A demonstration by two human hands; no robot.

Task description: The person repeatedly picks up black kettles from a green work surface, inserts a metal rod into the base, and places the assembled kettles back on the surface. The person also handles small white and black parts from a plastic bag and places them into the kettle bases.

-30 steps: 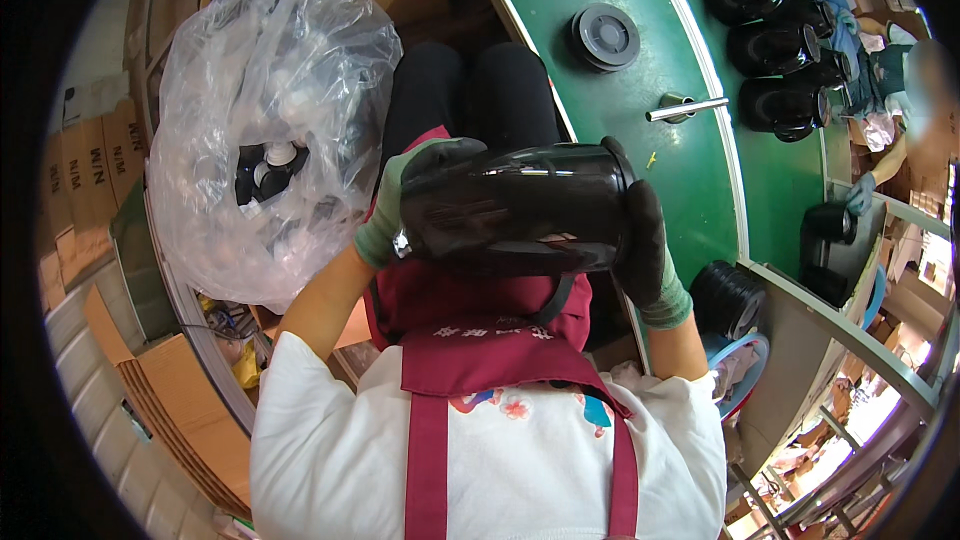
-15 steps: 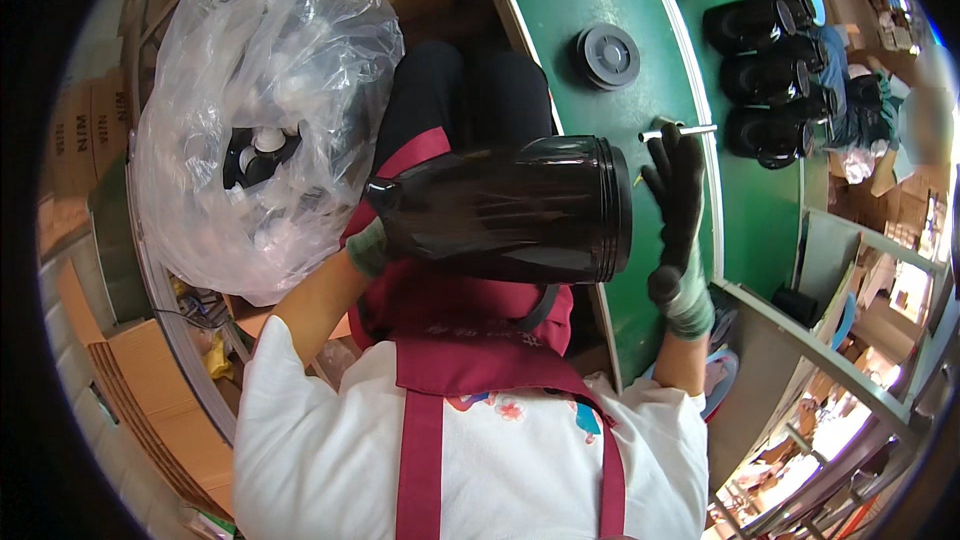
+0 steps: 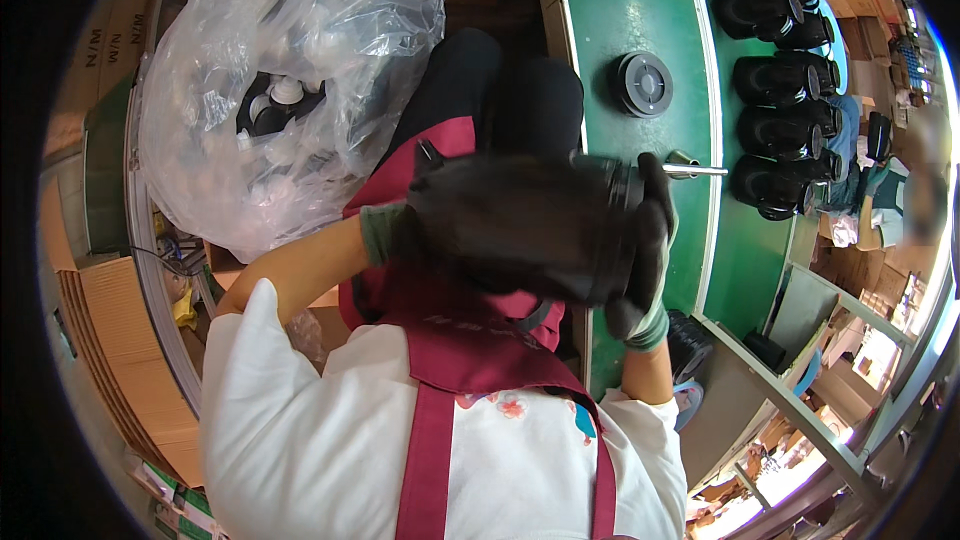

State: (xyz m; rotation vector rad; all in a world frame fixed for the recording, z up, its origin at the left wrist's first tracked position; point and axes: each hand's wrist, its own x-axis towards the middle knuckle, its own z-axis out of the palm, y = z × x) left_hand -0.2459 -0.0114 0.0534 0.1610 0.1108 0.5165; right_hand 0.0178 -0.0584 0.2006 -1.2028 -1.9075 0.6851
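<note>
A dark, glossy black jug body [image 3: 520,225], blurred by motion, lies sideways across my lap with its ridged rim to the right. My left hand [image 3: 398,233], in a dark glove with a green cuff, holds its left end; most of those fingers are hidden behind the jug. Over the rim end, my right hand [image 3: 648,250] in a matching glove is wrapped, its thumb low and its fingers up along the edge. Just beyond the right fingertips, a metal rod [image 3: 695,171] sticks out at the green bench. A round dark grey lid [image 3: 645,85] sits on that bench.
Several black jugs [image 3: 775,80] stand in rows along the bench's far right. A big clear plastic bag [image 3: 340,30] with black and white parts inside is at my left. Cardboard boxes [image 3: 130,340] are stacked at the far left. Another person [image 3: 885,190] works at the right.
My right hand, which was open and apart from the jug, has come onto its rim. The jug has shifted slightly right and blurred. The whole view has shifted somewhat.
</note>
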